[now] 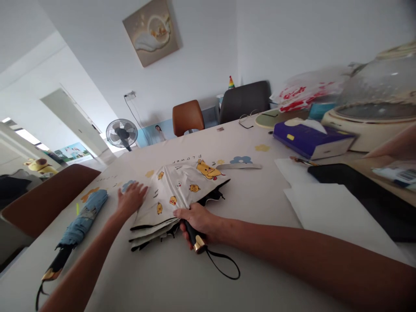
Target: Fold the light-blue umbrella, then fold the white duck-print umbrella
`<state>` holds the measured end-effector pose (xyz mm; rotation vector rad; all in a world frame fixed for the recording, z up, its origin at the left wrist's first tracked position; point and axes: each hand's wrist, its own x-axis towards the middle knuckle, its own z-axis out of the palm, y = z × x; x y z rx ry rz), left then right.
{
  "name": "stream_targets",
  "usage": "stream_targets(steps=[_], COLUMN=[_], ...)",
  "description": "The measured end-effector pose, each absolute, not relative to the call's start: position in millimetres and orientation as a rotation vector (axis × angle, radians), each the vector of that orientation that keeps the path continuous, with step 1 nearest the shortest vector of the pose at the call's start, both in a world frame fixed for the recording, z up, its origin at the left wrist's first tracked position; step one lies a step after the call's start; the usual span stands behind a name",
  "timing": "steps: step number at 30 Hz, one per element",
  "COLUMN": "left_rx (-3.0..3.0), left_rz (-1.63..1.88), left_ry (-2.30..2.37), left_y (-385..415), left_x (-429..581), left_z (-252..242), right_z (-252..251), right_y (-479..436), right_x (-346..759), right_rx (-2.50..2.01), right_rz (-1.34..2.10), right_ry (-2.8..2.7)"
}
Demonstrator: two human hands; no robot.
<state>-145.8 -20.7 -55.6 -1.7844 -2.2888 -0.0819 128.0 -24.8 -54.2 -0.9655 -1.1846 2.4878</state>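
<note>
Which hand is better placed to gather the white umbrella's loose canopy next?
Left, I'd say: the left hand is open, seems to hold nothing and is close beside the canopy. The right hand is wrapped around the black handle, so it likely suits steadying.

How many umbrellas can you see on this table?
2. A cream umbrella with chick prints lies near the middle, its handle in the right hand; a furled blue umbrella lies left of the left hand.
</note>
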Motion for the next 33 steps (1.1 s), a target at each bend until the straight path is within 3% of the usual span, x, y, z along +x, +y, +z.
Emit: stream_targets(steps=[3, 6, 11, 15, 18, 23, 29, 33], left_rx=[-1.604, -1.899, -2.581, -2.682, -2.615, -2.457, -2.354, -2.138], left_rz=[-0.337, -0.46, -0.12, 0.115, 0.067, -0.391, -1.246, -1.512], left_ry=[-2.141, -1.941, -1.582, -1.497, -1.478, -1.565, -1.594, -1.636], left_y=[2, 33, 73, 91, 97, 88, 46, 6], left_x=[-127, -71, 28, 53, 49, 40, 15, -28], left_z=[-23, -4, -15, -24, -19, 4, 40, 52], right_z=[-58, -63, -67, -65, -65, -62, -54, -56], right_y=[-24, -22, -20, -20, -21, -22, -22, -23], right_x=[128, 127, 127, 127, 127, 128, 130, 128], right_rx=[-0.947, -0.924, -0.903, -0.914, -0.903, -0.926, -1.012, -1.066], right_rz=[2.492, 2.509, 2.534, 2.514, 2.494, 2.491, 2.531, 2.51], right_ry=[-1.194, -1.216, -1.257, -1.252, -1.243, -1.238, -1.219, -1.234])
